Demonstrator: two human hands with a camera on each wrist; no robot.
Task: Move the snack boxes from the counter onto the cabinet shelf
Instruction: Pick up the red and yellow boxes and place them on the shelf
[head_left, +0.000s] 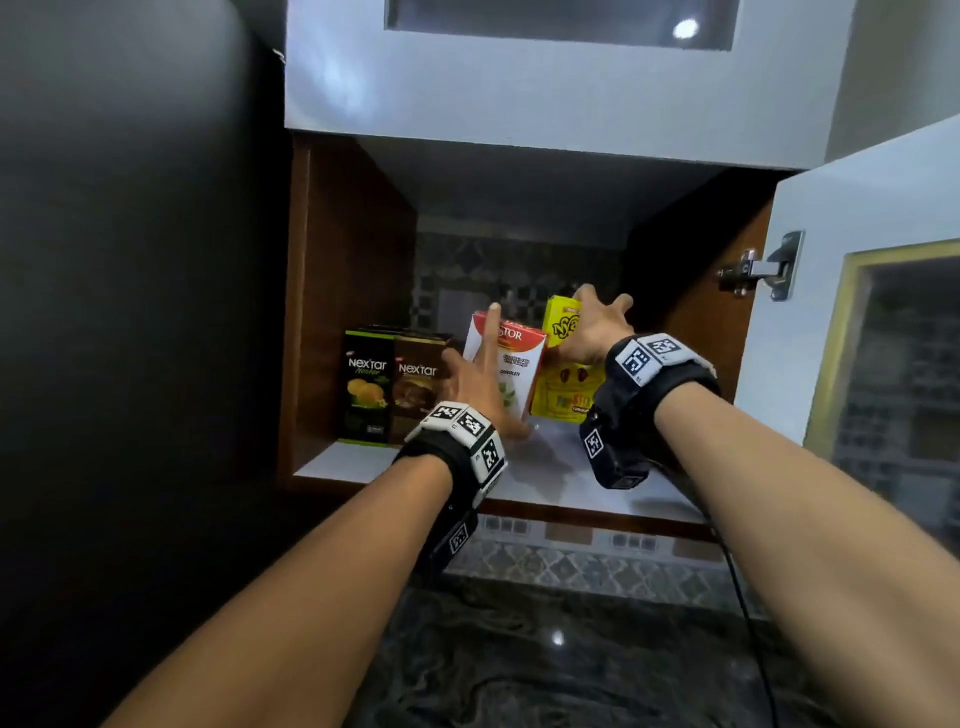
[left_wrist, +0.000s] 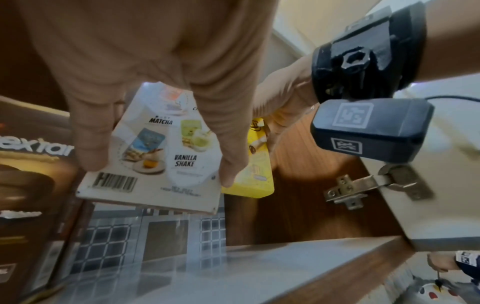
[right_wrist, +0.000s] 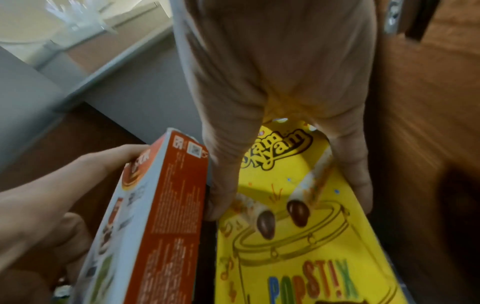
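Already, four snack boxes are seen inside the open cabinet, on the white shelf (head_left: 550, 467). At the left, a green Nextar box (head_left: 366, 392) and a brown Nextar box (head_left: 415, 389) are stood upright, side by side and touching, and neither is touched by a hand. Next to them, a white and red box (head_left: 511, 364) is gripped by the left hand (head_left: 475, 382), with the thumb on one side and the fingers on the other, one finger being stretched up along its face; it is tilted, and whether its base is fully settled on the shelf cannot be told. In the left wrist view its back panel (left_wrist: 155, 152) is seen pinched between thumb and fingers. Just to its right, a yellow Yam Yam box (head_left: 563, 364) is grasped near its top by the right hand (head_left: 592, 330); in the right wrist view the fingers (right_wrist: 355, 174) are curled over one edge of that box (right_wrist: 298, 236) and the thumb is pressed against the opposite edge. The two held boxes are set close together, nearly touching. On the visible part of the dark counter (head_left: 519, 665) below, no further boxes are seen, though its full extent is not shown. The task is therefore judged to be near its end: the last two boxes remain to be stood straight and let go, and the open cabinet door (head_left: 857, 291) would possibly then be shut.
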